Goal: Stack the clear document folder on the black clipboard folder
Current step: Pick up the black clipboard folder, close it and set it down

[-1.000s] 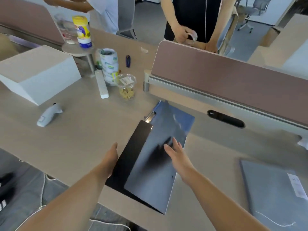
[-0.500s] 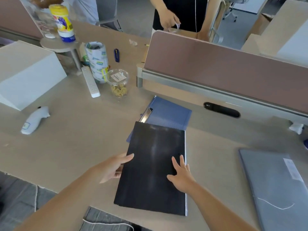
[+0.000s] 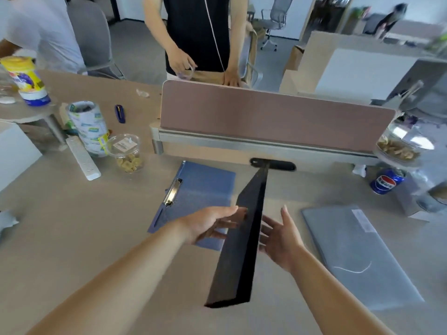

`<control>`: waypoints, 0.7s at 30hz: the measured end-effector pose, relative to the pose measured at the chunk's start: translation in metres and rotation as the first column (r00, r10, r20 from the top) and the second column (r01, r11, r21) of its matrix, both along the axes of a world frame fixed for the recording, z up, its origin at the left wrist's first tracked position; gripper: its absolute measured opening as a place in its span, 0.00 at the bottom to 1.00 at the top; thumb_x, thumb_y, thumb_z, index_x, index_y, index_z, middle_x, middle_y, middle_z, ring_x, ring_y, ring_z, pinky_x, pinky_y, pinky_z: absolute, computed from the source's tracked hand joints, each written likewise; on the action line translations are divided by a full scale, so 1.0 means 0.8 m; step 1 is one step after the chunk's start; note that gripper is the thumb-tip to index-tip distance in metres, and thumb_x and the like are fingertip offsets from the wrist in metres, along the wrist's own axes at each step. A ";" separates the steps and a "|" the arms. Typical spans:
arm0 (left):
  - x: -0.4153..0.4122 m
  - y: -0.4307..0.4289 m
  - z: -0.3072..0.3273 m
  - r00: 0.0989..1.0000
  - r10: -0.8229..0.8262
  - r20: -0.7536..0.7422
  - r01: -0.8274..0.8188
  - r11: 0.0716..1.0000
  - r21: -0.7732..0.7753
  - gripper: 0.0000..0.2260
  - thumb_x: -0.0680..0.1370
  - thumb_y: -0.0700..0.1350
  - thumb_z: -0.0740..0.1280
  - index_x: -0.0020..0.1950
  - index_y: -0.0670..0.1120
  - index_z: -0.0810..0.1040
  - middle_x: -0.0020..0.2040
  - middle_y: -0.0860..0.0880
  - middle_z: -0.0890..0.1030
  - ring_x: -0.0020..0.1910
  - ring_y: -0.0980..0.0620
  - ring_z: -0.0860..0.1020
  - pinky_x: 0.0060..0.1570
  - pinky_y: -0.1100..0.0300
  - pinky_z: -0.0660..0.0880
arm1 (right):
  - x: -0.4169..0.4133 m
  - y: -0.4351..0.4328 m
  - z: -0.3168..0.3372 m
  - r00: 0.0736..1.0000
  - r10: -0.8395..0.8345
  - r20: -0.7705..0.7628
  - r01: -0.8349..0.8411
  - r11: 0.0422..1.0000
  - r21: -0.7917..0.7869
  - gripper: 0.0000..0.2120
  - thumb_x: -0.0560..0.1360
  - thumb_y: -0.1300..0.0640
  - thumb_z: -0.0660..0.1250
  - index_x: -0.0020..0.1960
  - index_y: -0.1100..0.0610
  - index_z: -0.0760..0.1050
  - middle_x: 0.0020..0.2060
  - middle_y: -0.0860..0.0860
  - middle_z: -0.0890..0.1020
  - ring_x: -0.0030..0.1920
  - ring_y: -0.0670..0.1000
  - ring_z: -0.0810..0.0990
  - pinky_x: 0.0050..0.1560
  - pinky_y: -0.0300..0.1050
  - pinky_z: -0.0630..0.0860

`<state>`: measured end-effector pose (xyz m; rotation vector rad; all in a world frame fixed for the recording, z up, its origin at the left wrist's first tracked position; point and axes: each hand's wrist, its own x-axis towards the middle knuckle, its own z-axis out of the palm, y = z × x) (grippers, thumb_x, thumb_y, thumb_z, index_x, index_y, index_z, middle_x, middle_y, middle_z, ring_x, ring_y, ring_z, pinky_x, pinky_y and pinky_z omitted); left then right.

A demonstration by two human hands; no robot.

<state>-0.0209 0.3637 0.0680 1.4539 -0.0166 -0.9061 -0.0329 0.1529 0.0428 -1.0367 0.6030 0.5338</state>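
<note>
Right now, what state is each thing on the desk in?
Black folder: tilted up on edge between both hands.
Blue clipboard: flat, open, clip showing.
Grey folder: flat, closed, untouched.
Left hand: open, at the black folder.
Right hand: open, beside it.
Snack jar: lid on.
Cola can: upright.

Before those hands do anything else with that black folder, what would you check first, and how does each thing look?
1. Black clipboard folder held steady: not ok, it stands on edge, tilted, between the hands.
2. Left hand gripping it: cannot tell, fingers reach its left face.
3. Right hand gripping it: not ok, palm open beside it.
4. Clear document folder within reach: ok, flat on the desk to the right.
5. Landing spot free: not ok, a blue clipboard lies partly beneath.
</note>
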 end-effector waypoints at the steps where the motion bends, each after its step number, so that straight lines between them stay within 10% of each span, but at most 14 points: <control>1: 0.000 -0.016 0.000 0.997 -0.071 -0.028 0.072 0.996 0.050 0.17 0.78 0.58 0.58 0.62 0.58 0.78 0.67 0.55 0.77 0.67 0.55 0.74 0.64 0.54 0.69 | -0.006 -0.018 0.003 1.000 0.003 0.011 -0.003 0.999 -0.041 0.36 0.74 0.30 0.51 0.64 0.57 0.76 0.57 0.57 0.82 0.60 0.63 0.79 0.64 0.59 0.72; 8: -0.009 -0.084 -0.066 0.958 -0.251 -0.137 0.283 0.906 0.316 0.20 0.80 0.53 0.58 0.72 0.54 0.69 0.71 0.55 0.70 0.70 0.55 0.68 0.60 0.57 0.67 | -0.041 -0.074 -0.026 0.995 -0.004 -0.097 -0.043 0.876 -0.480 0.41 0.62 0.33 0.73 0.68 0.54 0.72 0.63 0.50 0.80 0.61 0.58 0.79 0.65 0.59 0.73; 14: -0.008 -0.105 -0.101 0.959 0.226 0.173 -0.285 0.758 0.587 0.24 0.76 0.43 0.67 0.72 0.46 0.67 0.70 0.46 0.72 0.66 0.46 0.73 0.54 0.58 0.69 | -0.064 -0.127 -0.056 0.999 -0.014 -0.047 -0.012 0.859 -0.511 0.15 0.76 0.61 0.67 0.63 0.56 0.76 0.57 0.55 0.83 0.56 0.60 0.82 0.59 0.64 0.77; 18: -0.008 -0.134 -0.120 0.910 0.280 -0.305 -0.144 0.905 0.400 0.26 0.73 0.54 0.71 0.65 0.41 0.76 0.58 0.46 0.81 0.49 0.49 0.81 0.45 0.58 0.78 | -0.054 -0.196 -0.058 0.997 -0.027 -0.073 -0.008 0.901 -0.434 0.14 0.77 0.61 0.66 0.61 0.56 0.77 0.54 0.56 0.85 0.53 0.60 0.84 0.55 0.64 0.79; 21: -0.009 -0.177 -0.127 0.905 0.298 -0.303 -0.189 0.921 0.340 0.22 0.70 0.52 0.74 0.57 0.39 0.81 0.48 0.44 0.86 0.45 0.47 0.83 0.42 0.57 0.79 | -0.041 -0.244 -0.063 0.995 -0.035 -0.094 -0.009 0.904 -0.426 0.13 0.76 0.60 0.68 0.59 0.56 0.78 0.52 0.57 0.85 0.52 0.61 0.84 0.56 0.64 0.79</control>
